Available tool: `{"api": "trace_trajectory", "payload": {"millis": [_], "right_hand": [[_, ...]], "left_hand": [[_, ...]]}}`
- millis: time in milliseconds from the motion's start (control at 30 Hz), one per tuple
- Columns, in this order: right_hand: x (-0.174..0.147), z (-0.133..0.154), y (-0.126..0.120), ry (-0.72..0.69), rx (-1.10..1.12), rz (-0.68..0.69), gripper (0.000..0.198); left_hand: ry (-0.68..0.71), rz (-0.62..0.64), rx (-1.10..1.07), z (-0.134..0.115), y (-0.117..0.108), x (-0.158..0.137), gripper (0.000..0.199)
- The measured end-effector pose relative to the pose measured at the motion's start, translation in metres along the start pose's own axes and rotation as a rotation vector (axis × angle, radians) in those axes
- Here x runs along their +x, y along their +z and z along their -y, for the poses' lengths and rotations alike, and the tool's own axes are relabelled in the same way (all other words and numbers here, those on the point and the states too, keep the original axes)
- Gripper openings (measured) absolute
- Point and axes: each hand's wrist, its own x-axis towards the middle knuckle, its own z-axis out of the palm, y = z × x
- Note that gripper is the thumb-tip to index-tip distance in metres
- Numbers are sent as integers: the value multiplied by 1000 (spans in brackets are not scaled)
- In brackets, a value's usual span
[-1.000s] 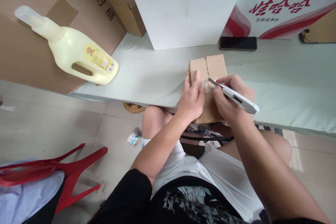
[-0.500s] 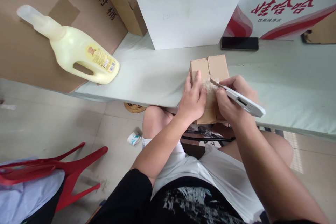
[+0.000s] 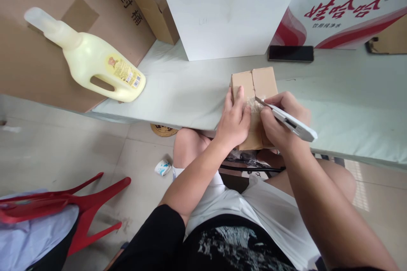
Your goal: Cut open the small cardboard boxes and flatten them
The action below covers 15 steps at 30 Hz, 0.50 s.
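A small brown cardboard box (image 3: 265,81) rests at the table's front edge, its top seam facing me. Crumpled clear tape (image 3: 253,103) sticks across the middle of that seam. My left hand (image 3: 234,120) grips the box's left side, fingers over the side and top. In my right hand (image 3: 282,120) is a white utility knife (image 3: 294,123), held between thumb and fingers. Its blade tip touches the seam beside the tape, and the handle slants down to the right.
On the green-covered table (image 3: 178,89) a yellow pump bottle (image 3: 101,63) lies tilted at left, near a large carton (image 3: 41,63). White boxes (image 3: 229,21) and a black phone (image 3: 290,53) stand behind. A red chair (image 3: 95,203) and a paper cup (image 3: 163,167) are on the floor.
The utility knife's handle end has shifted slightly left, with the blade still at the seam. My left hand stays in place on the cardboard box.
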Motion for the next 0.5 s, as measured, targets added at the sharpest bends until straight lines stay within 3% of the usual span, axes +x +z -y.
{"api": "trace_trajectory", "payload": {"millis": [500], "right_hand": [[-2, 1, 0, 0, -6, -7, 12]], "left_hand": [[-18, 17, 7, -2, -1, -1, 58]]}}
